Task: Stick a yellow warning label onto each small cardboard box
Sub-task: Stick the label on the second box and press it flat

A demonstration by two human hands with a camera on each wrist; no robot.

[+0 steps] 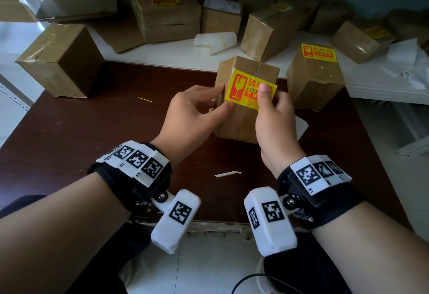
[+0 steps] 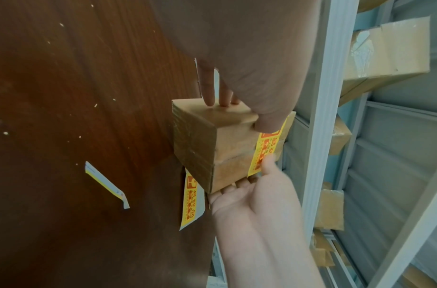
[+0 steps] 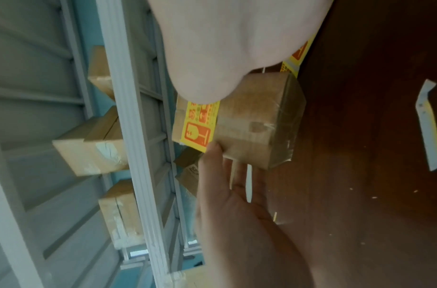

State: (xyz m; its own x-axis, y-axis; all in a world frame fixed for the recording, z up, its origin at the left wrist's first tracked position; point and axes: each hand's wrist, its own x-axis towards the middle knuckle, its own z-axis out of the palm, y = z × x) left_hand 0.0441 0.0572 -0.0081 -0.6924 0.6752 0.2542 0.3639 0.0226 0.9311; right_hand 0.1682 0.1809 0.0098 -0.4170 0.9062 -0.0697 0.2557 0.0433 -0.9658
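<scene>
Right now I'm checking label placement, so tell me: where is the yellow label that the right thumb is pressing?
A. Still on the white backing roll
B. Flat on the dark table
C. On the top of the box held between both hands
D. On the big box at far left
C: the right hand presses the label with its thumb onto the top of the box, which the left hand steadies.

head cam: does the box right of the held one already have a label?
Yes, the box on the right carries a yellow label on its top face, beside the held box.
</scene>
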